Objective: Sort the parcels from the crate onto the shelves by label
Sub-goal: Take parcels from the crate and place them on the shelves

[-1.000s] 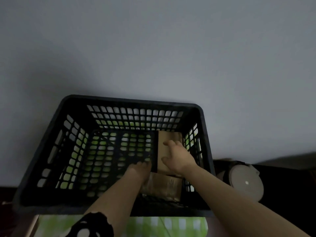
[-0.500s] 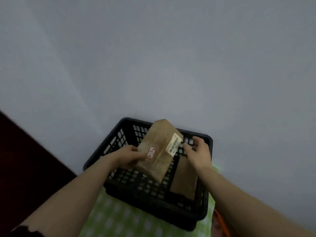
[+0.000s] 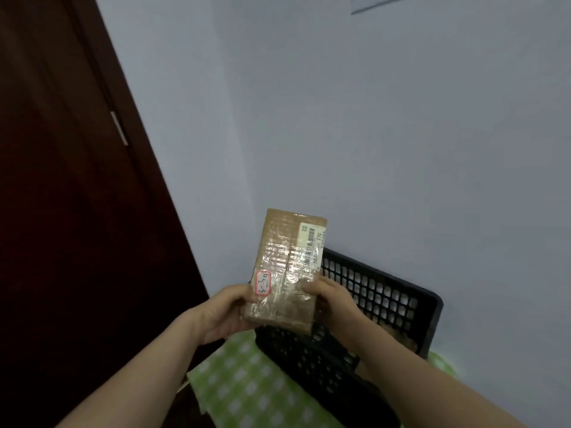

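Observation:
A brown cardboard parcel [image 3: 285, 267] wrapped in clear tape is held upright in front of me, above the black plastic crate [image 3: 401, 307]. It carries a small red-framed handwritten label at its lower left and a white barcode label along its right edge. My left hand [image 3: 222, 313] grips the parcel's lower left side. Its lower right side is gripped by my right hand [image 3: 333, 299], thumb on the front face. Something brown shows inside the crate at the right [image 3: 401, 339], mostly hidden.
The crate stands on a green-and-white checked cloth [image 3: 247, 387]. A dark brown door [image 3: 61, 211] fills the left side. A plain pale wall [image 3: 401, 134] lies behind. No shelves are in view.
The parcel has come up out of the crate, turned upright and nearer my face, both hands now at its lower end. My view has swung up and left, bringing the door in.

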The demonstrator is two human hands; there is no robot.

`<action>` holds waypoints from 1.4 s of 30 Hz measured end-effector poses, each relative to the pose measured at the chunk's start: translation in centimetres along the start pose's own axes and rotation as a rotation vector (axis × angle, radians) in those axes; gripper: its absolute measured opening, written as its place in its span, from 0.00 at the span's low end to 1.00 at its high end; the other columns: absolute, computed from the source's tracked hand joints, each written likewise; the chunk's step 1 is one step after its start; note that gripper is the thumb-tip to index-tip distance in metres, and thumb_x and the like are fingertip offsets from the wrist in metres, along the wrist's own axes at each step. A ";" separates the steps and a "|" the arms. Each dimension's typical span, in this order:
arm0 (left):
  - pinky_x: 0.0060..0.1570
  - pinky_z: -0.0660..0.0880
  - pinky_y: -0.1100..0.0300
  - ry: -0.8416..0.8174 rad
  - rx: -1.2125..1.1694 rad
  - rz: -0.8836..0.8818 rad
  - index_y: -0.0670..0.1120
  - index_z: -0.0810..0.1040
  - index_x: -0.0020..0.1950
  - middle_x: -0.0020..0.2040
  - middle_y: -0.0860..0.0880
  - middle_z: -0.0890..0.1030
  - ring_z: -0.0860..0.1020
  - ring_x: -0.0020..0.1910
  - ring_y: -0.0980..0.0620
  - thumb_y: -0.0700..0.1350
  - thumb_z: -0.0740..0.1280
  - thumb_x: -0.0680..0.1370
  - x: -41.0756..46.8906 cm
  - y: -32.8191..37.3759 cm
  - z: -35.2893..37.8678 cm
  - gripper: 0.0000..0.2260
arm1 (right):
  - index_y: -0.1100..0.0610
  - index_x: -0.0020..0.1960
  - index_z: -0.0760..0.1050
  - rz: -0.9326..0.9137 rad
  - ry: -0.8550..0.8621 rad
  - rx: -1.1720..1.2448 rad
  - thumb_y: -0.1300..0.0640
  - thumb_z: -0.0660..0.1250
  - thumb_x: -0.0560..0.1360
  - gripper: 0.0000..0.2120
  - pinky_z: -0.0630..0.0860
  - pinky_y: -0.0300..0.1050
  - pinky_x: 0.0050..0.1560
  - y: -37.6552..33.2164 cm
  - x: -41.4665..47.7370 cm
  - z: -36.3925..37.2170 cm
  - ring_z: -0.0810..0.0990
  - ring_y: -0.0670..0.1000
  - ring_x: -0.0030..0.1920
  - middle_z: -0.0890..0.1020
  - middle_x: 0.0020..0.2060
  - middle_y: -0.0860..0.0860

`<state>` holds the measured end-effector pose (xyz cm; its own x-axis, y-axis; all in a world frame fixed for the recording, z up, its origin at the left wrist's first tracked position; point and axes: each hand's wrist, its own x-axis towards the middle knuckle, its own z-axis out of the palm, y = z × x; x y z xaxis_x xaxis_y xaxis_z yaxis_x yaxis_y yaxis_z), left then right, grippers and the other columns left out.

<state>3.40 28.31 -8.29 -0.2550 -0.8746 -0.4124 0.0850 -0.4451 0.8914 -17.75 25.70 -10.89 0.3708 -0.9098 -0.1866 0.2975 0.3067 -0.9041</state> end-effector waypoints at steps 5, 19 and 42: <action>0.60 0.72 0.57 0.167 -0.137 0.205 0.42 0.80 0.55 0.46 0.47 0.84 0.81 0.44 0.54 0.40 0.70 0.63 -5.0 0.1 -1.9 0.20 | 0.61 0.55 0.78 0.025 -0.026 0.105 0.62 0.70 0.71 0.13 0.78 0.51 0.50 0.3 -0.1 5.2 0.82 0.56 0.47 0.84 0.48 0.57; 0.48 0.78 0.60 0.466 0.173 0.312 0.40 0.78 0.57 0.49 0.46 0.82 0.80 0.48 0.51 0.33 0.66 0.74 -15.9 4.3 -9.0 0.12 | 0.51 0.46 0.79 -0.069 -0.152 0.120 0.47 0.75 0.61 0.16 0.70 0.49 0.53 -1.5 0.6 10.7 0.80 0.50 0.44 0.82 0.45 0.53; 0.53 0.77 0.55 0.521 0.183 0.291 0.46 0.76 0.63 0.56 0.47 0.83 0.82 0.55 0.48 0.39 0.76 0.64 -24.5 1.4 -11.5 0.28 | 0.56 0.61 0.74 0.005 -0.375 -0.165 0.61 0.80 0.50 0.40 0.79 0.56 0.54 1.5 -1.2 18.6 0.83 0.58 0.51 0.82 0.54 0.58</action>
<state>20.87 46.92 0.88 0.2606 -0.9546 -0.1445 -0.0981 -0.1751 0.9797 -1.39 32.47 -4.87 0.6761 -0.7339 -0.0655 0.1612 0.2341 -0.9587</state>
